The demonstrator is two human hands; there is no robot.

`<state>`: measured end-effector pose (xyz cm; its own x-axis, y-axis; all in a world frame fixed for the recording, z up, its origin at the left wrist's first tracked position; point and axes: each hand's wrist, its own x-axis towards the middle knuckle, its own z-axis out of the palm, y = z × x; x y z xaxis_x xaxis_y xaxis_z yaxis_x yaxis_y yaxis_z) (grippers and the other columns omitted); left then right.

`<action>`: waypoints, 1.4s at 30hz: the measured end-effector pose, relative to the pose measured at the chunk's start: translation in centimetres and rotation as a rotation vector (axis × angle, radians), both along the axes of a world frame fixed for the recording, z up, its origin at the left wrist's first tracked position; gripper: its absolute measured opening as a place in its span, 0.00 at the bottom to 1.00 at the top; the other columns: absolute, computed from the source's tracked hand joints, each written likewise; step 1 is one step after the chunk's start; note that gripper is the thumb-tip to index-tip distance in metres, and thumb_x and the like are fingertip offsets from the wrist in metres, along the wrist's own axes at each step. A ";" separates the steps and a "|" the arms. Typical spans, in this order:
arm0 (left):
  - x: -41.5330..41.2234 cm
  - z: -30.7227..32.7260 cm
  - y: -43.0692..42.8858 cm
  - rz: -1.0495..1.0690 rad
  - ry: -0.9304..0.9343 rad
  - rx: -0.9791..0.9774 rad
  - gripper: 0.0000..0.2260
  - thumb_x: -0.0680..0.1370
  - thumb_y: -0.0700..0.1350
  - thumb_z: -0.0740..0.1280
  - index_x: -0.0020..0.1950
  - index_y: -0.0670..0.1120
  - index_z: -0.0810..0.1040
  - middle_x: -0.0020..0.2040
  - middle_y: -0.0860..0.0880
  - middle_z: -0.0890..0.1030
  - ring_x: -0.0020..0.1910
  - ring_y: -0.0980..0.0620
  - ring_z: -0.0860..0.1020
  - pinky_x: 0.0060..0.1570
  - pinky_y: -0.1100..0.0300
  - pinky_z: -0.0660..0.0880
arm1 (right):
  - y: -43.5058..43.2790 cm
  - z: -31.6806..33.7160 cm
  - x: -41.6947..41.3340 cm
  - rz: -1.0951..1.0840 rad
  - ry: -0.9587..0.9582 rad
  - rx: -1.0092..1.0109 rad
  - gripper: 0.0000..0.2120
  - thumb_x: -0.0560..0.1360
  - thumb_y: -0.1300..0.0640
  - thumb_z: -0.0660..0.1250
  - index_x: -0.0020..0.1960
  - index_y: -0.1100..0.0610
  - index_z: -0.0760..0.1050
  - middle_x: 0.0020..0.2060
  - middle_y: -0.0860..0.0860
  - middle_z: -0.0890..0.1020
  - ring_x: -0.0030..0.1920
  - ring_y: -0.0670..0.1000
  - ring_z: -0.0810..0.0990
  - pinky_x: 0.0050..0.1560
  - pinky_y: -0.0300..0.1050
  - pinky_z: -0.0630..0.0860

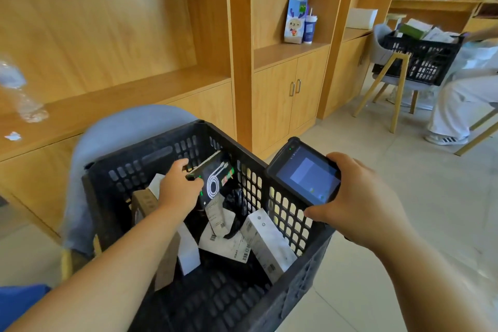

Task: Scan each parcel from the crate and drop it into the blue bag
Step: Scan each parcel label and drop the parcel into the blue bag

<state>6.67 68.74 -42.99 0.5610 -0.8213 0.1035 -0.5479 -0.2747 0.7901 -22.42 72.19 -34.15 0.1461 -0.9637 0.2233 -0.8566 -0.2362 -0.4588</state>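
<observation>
**Cable pack in hand inside the crate, scanner standing by**

Left hand is down in the black crate. My fingers curl over the top edge of a flat black parcel with the thumb under it, pinching it at the near corner. It is tilted up against the far wall, printed face toward me. Holding it by the edge keeps the faces clear for reading.

Right hand holds the scanner just outside the crate's right wall. Fingers are wrapped round its body and the lit screen is angled at me, close enough that the parcel travels only a short way.

The parcel is thin, rigid-looking card. It is black with a white coiled-cable drawing and small green and red marks. I can't make out a barcode on this face, so I judge it needs turning.

More remains in the crate. There is a long white box, a white mailer with barcode labels, a brown carton and a small white box.

The crate sits on a grey chair. The blue patch at lower left is probably the bag, on my left-hand side for the drop.
</observation>
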 end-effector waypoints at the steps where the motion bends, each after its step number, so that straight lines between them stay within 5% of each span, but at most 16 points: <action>1: 0.4 0.8 1.3 0.000 -0.011 -0.015 0.23 0.76 0.38 0.69 0.70 0.44 0.70 0.60 0.42 0.79 0.50 0.47 0.77 0.45 0.59 0.71 | 0.6 0.1 0.1 0.011 -0.007 0.000 0.36 0.56 0.46 0.75 0.61 0.48 0.65 0.41 0.43 0.70 0.37 0.50 0.74 0.32 0.51 0.79; 5: 1.4 3.4 7.5 -0.062 -0.154 -0.103 0.19 0.75 0.41 0.71 0.65 0.44 0.76 0.60 0.45 0.80 0.51 0.52 0.76 0.48 0.61 0.72 | 3.3 0.2 0.6 0.051 -0.039 0.021 0.37 0.56 0.46 0.75 0.62 0.48 0.64 0.42 0.42 0.70 0.39 0.51 0.74 0.32 0.52 0.79; 13: 1.7 4.6 20.5 -0.071 -0.440 -0.095 0.19 0.74 0.35 0.70 0.65 0.41 0.77 0.56 0.41 0.80 0.58 0.40 0.74 0.54 0.52 0.69 | 8.6 -0.6 2.3 0.172 -0.102 0.045 0.38 0.56 0.46 0.76 0.62 0.49 0.65 0.44 0.44 0.71 0.40 0.52 0.75 0.35 0.53 0.79; 19: 1.5 3.7 27.1 -0.061 -0.385 -0.101 0.18 0.74 0.34 0.70 0.61 0.48 0.78 0.53 0.55 0.78 0.56 0.48 0.73 0.54 0.57 0.68 | 11.6 -1.3 3.7 0.245 -0.130 0.075 0.41 0.55 0.47 0.78 0.64 0.50 0.64 0.44 0.45 0.71 0.40 0.54 0.76 0.35 0.55 0.79; 22: 1.2 3.1 28.8 -0.038 -0.381 -0.095 0.18 0.75 0.37 0.70 0.63 0.50 0.76 0.56 0.52 0.80 0.52 0.48 0.77 0.54 0.52 0.74 | 12.5 -1.4 4.2 0.267 -0.095 0.077 0.41 0.55 0.45 0.79 0.63 0.50 0.65 0.44 0.46 0.71 0.42 0.54 0.76 0.39 0.55 0.79; 26: 0.6 1.9 29.5 0.017 -0.192 -0.093 0.20 0.76 0.36 0.68 0.66 0.50 0.74 0.65 0.49 0.76 0.62 0.49 0.76 0.58 0.58 0.75 | 13.3 -1.5 4.5 0.276 -0.086 0.067 0.41 0.54 0.44 0.79 0.63 0.50 0.65 0.44 0.45 0.71 0.43 0.52 0.74 0.42 0.54 0.78; 31: 0.5 1.1 29.3 0.092 0.013 -0.162 0.11 0.76 0.38 0.69 0.56 0.49 0.80 0.63 0.53 0.76 0.63 0.54 0.74 0.46 0.75 0.73 | 13.6 -1.7 4.5 0.280 -0.088 0.068 0.42 0.55 0.45 0.79 0.63 0.50 0.65 0.43 0.44 0.70 0.43 0.52 0.74 0.43 0.56 0.78; 36: 0.4 0.5 28.7 0.172 -0.070 -0.218 0.09 0.77 0.40 0.68 0.57 0.45 0.81 0.63 0.50 0.73 0.62 0.54 0.72 0.46 0.79 0.70 | 13.8 -1.6 4.5 0.284 -0.066 0.054 0.40 0.54 0.45 0.79 0.61 0.50 0.66 0.45 0.46 0.72 0.43 0.52 0.74 0.42 0.56 0.78; 38: 0.4 0.4 28.5 0.239 -0.043 -0.211 0.15 0.76 0.41 0.70 0.62 0.47 0.78 0.62 0.50 0.73 0.63 0.53 0.71 0.52 0.70 0.74 | 13.9 -1.5 4.6 0.293 -0.053 0.067 0.40 0.54 0.45 0.79 0.61 0.50 0.65 0.44 0.46 0.72 0.43 0.52 0.75 0.41 0.55 0.79; 40: 0.6 0.4 28.3 0.319 0.195 -0.192 0.21 0.75 0.40 0.71 0.67 0.50 0.73 0.60 0.51 0.77 0.61 0.50 0.75 0.54 0.56 0.78 | 14.1 -1.4 4.8 0.304 -0.044 0.073 0.41 0.55 0.46 0.79 0.63 0.50 0.65 0.45 0.47 0.72 0.43 0.53 0.75 0.40 0.55 0.79; 42: 0.9 0.7 28.0 0.375 0.624 -0.218 0.21 0.75 0.37 0.70 0.66 0.48 0.72 0.56 0.48 0.81 0.55 0.49 0.80 0.46 0.57 0.80 | 14.3 -1.3 5.0 0.315 -0.014 0.063 0.42 0.55 0.45 0.79 0.64 0.50 0.64 0.46 0.47 0.72 0.44 0.52 0.74 0.42 0.54 0.79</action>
